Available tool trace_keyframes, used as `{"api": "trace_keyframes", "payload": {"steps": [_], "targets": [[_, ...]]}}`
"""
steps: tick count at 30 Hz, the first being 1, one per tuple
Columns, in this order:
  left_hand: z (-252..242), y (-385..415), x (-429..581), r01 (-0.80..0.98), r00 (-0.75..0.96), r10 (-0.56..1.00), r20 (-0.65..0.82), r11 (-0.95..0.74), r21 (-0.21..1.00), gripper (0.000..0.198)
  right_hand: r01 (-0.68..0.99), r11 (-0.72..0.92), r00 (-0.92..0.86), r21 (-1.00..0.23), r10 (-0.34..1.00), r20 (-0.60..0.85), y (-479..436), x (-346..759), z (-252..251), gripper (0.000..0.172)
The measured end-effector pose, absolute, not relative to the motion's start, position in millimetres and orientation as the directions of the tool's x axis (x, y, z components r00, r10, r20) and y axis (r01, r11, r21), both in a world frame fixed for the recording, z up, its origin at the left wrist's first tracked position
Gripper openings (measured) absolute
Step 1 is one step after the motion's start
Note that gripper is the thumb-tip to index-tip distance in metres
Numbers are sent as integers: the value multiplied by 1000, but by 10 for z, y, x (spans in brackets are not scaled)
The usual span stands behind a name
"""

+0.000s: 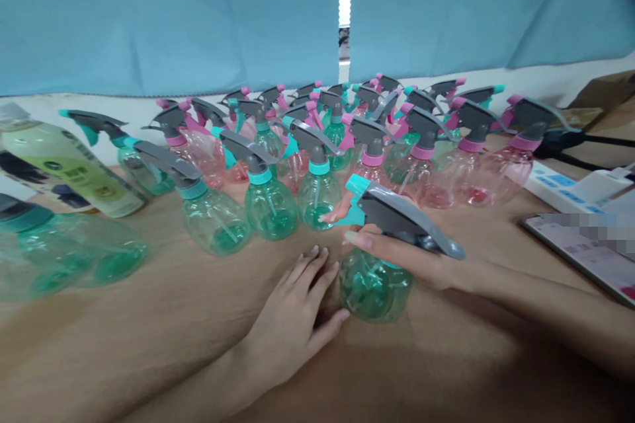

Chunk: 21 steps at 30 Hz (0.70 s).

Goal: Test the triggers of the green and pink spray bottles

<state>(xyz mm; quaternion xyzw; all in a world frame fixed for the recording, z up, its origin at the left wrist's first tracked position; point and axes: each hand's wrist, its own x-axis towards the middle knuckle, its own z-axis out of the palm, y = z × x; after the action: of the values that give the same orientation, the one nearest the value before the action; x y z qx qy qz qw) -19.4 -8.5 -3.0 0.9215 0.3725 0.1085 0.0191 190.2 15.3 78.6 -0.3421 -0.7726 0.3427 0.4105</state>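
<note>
My right hand is closed around the neck of a green spray bottle, just under its grey and turquoise trigger head. The bottle is upright, near the middle of the wooden table. My left hand lies flat on the table just left of that bottle, fingers stretched forward, with nothing in it. Ahead of it stand green spray bottles with turquoise collars. Behind and to the right are pink spray bottles with grey and pink heads.
At the left, a large bottle with a green label leans beside a green bottle lying tilted. A phone and a white power strip lie at the right. A blue curtain hangs behind the table.
</note>
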Motion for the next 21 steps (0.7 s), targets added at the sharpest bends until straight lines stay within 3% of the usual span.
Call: {"api": "trace_keyframes", "payload": {"steps": [5,16,21], "targets": [[-25,-81,-195,683,694,694,192,-719,129,52,133,526,-416,-840,799,435,159,1900,794,5],[-24,-75,-199,679,704,687,177,-725,114,54,188,585,-406,-789,778,480,134,1916,814,25],[-40,-72,-205,679,703,688,178,-725,119,55,168,511,-395,-843,819,417,88,1901,853,7]]}}
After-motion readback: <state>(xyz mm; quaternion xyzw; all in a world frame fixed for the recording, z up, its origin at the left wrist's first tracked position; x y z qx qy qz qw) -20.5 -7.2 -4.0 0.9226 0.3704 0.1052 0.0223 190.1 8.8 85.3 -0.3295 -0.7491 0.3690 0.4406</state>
